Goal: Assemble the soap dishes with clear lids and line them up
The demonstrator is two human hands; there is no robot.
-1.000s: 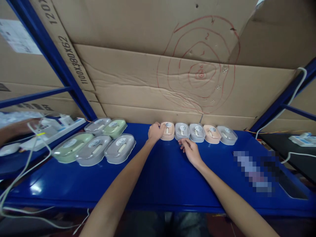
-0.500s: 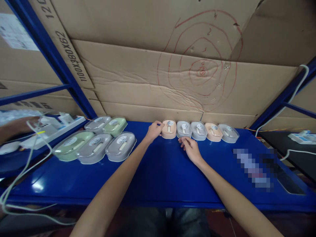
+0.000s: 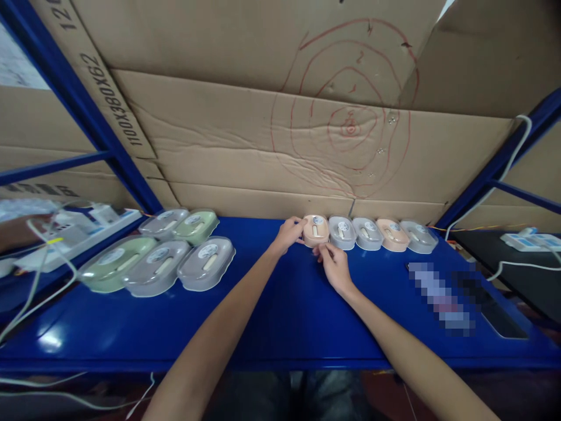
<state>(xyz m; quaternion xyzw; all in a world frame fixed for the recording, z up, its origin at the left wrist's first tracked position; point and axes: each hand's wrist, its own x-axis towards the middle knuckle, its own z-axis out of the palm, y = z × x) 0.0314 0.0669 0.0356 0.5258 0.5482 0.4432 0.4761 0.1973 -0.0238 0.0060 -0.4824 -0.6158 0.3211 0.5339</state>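
My left hand (image 3: 290, 235) grips the left end of a peach lidded box (image 3: 316, 233), its fingers at the box's left edge. This box has a clear lid with a round sticker and a pale bar-like piece. In front of it is my right hand (image 3: 335, 263), fingers curled together, with nothing visible in them. Whether its fingertips touch the box I cannot tell. A row continues to the right with a grey box (image 3: 342, 234), another grey box (image 3: 368, 235), a second peach box (image 3: 392, 236) and a grey box at the end (image 3: 418, 237).
Several green and grey lidded boxes (image 3: 205, 263) stand at the left of the blue table (image 3: 298, 327). Behind rises a cardboard wall (image 3: 219, 140). White cables and a power strip (image 3: 94, 237) lie far left, near another person's arm. A dark phone-like slab (image 3: 504, 318) lies right.
The row of boxes has slid right along the table, with my left hand following at its left end. My right hand now sits in front of the peach box. The view has shifted slightly.
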